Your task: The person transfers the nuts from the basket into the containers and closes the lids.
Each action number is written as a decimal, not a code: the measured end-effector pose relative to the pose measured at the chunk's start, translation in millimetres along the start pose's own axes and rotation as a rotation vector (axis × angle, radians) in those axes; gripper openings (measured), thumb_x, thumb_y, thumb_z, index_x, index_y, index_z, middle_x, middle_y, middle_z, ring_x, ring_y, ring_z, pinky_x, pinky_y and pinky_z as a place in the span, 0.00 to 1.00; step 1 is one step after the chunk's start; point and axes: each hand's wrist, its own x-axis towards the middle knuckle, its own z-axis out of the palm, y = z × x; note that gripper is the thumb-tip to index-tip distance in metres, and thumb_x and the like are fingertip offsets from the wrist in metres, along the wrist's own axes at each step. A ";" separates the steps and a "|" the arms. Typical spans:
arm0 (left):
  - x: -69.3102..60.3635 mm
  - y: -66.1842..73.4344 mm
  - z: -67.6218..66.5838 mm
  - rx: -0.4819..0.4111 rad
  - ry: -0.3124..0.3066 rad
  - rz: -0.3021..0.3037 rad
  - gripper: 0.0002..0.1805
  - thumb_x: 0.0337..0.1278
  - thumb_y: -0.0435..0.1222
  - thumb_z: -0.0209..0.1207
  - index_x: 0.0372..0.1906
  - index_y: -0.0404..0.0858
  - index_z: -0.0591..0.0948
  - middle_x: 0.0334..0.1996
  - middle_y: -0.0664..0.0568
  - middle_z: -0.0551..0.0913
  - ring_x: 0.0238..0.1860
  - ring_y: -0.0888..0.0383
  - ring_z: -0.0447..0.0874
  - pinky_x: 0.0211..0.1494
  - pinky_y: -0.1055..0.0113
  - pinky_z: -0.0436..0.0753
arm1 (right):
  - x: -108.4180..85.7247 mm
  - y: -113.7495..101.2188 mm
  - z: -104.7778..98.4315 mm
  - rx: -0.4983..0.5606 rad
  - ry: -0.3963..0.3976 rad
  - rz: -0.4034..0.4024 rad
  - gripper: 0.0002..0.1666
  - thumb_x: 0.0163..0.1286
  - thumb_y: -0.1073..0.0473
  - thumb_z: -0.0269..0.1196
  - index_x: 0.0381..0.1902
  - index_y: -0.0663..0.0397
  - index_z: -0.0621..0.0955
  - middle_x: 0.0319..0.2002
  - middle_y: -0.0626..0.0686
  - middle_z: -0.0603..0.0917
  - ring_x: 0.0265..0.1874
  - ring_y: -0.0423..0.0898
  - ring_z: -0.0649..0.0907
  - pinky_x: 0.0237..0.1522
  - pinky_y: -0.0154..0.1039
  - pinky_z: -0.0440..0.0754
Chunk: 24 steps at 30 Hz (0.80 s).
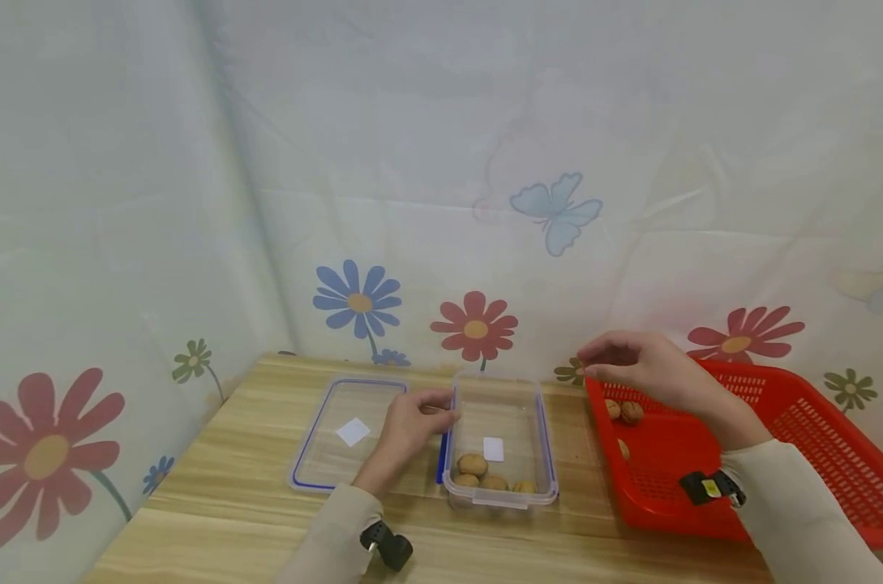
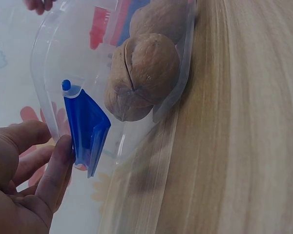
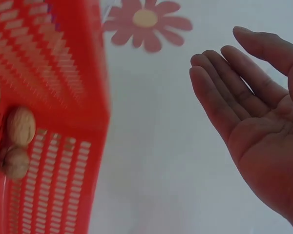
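A clear plastic container [image 1: 539, 430] with a blue-lined rim stands on the table, several walnuts [image 1: 473, 465] gathered at its near end. At its left wall, my left hand [image 1: 412, 426] grips the rim with thumb and fingertips. The left wrist view shows these fingertips close beside a hanging blue latch [image 2: 87, 129], with walnuts [image 2: 149, 68] behind the clear wall. Above the left edge of a red basket [image 1: 631, 507] is my right hand [image 1: 649, 369]. Its fingers are extended and slightly bent, with nothing in the palm in the right wrist view. Walnuts [image 1: 632, 412] lie inside the basket.
The container's clear lid [image 1: 324, 466], edged in blue, lies flat left of the container. Both rest on a wood-grain table [image 1: 215, 495]. A flower-printed curtain [image 1: 426, 162] hangs behind the table and along its left side.
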 end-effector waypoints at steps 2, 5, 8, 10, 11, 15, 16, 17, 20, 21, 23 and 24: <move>-0.1 -0.5 0.2 0.002 0.001 0.001 0.18 0.60 0.29 0.73 0.55 0.27 0.88 0.45 0.39 0.91 0.43 0.47 0.92 0.43 0.61 0.91 | 1.5 11.4 -5.4 -0.017 -0.005 0.035 0.20 0.75 0.55 0.71 0.61 0.54 0.85 0.53 0.52 0.89 0.51 0.51 0.87 0.54 0.42 0.87; 0.2 -1.4 0.3 0.010 0.002 0.007 0.18 0.61 0.28 0.73 0.55 0.28 0.88 0.45 0.40 0.91 0.43 0.47 0.92 0.43 0.62 0.91 | 1.9 26.8 -10.9 -0.034 -0.010 0.083 0.23 0.74 0.54 0.71 0.63 0.56 0.84 0.54 0.54 0.88 0.52 0.53 0.86 0.56 0.53 0.87; 0.6 -2.4 0.6 0.017 0.003 0.007 0.17 0.61 0.29 0.72 0.55 0.28 0.88 0.45 0.40 0.91 0.43 0.48 0.91 0.44 0.62 0.90 | 1.1 40.3 -14.3 -0.030 -0.024 0.115 0.25 0.74 0.53 0.71 0.64 0.58 0.83 0.56 0.57 0.88 0.54 0.55 0.85 0.56 0.57 0.87; 0.6 -1.9 0.5 0.021 0.006 0.004 0.17 0.61 0.29 0.73 0.55 0.28 0.88 0.45 0.41 0.91 0.43 0.48 0.91 0.44 0.62 0.90 | 0.9 48.9 -15.7 -0.034 -0.030 0.124 0.25 0.74 0.54 0.71 0.64 0.60 0.83 0.56 0.57 0.87 0.54 0.55 0.85 0.56 0.57 0.87; 0.7 -1.8 0.6 0.021 0.006 0.004 0.17 0.61 0.29 0.73 0.55 0.28 0.88 0.45 0.41 0.91 0.43 0.48 0.91 0.44 0.62 0.90 | 0.8 53.6 -16.4 -0.036 -0.035 0.125 0.25 0.74 0.54 0.71 0.64 0.60 0.83 0.56 0.58 0.87 0.53 0.55 0.85 0.56 0.56 0.87; 0.3 -0.6 0.7 0.013 0.003 -0.007 0.18 0.62 0.29 0.72 0.55 0.29 0.88 0.45 0.41 0.91 0.44 0.48 0.91 0.45 0.61 0.90 | 0.4 68.5 -17.7 -0.026 -0.077 0.135 0.25 0.74 0.56 0.71 0.64 0.63 0.83 0.56 0.60 0.87 0.54 0.56 0.85 0.56 0.56 0.87; 0.2 -0.8 0.6 0.014 0.001 -0.003 0.18 0.62 0.29 0.72 0.55 0.29 0.88 0.45 0.41 0.91 0.44 0.48 0.91 0.45 0.61 0.91 | 0.5 71.8 -17.7 -0.020 -0.091 0.138 0.25 0.74 0.57 0.71 0.63 0.64 0.82 0.56 0.61 0.87 0.54 0.57 0.85 0.55 0.56 0.87; 0.2 -0.9 0.6 0.013 0.001 -0.005 0.18 0.62 0.29 0.72 0.56 0.29 0.88 0.45 0.41 0.91 0.44 0.48 0.91 0.45 0.61 0.91 | 0.3 75.2 -17.7 -0.014 -0.108 0.139 0.25 0.74 0.58 0.71 0.63 0.65 0.82 0.56 0.61 0.87 0.54 0.57 0.85 0.55 0.56 0.87; 0.2 -1.6 0.5 0.014 0.003 -0.006 0.18 0.62 0.29 0.72 0.56 0.29 0.88 0.44 0.41 0.91 0.44 0.48 0.91 0.45 0.62 0.90 | 0.0 84.0 -16.6 0.013 -0.159 0.137 0.25 0.74 0.60 0.71 0.63 0.68 0.82 0.56 0.63 0.87 0.54 0.58 0.85 0.54 0.56 0.88; 0.1 -1.5 0.4 0.014 0.003 -0.005 0.18 0.62 0.29 0.72 0.56 0.29 0.88 0.45 0.41 0.91 0.44 0.48 0.91 0.45 0.62 0.91 | -0.3 86.9 -15.9 0.023 -0.176 0.135 0.25 0.74 0.60 0.71 0.63 0.68 0.82 0.56 0.64 0.87 0.54 0.59 0.85 0.54 0.56 0.88; -0.1 -1.5 0.4 0.014 0.002 -0.006 0.18 0.62 0.29 0.72 0.56 0.28 0.88 0.45 0.41 0.91 0.43 0.48 0.91 0.44 0.62 0.91 | -1.5 92.1 -14.5 0.050 -0.208 0.139 0.25 0.73 0.61 0.71 0.64 0.68 0.82 0.57 0.64 0.87 0.55 0.59 0.85 0.55 0.57 0.87; -0.2 -1.3 0.3 0.014 0.001 -0.006 0.18 0.62 0.29 0.72 0.56 0.28 0.88 0.45 0.41 0.91 0.43 0.48 0.91 0.44 0.62 0.91 | -2.3 94.3 -13.6 0.069 -0.223 0.145 0.26 0.73 0.61 0.71 0.64 0.68 0.81 0.57 0.64 0.86 0.55 0.59 0.85 0.56 0.57 0.87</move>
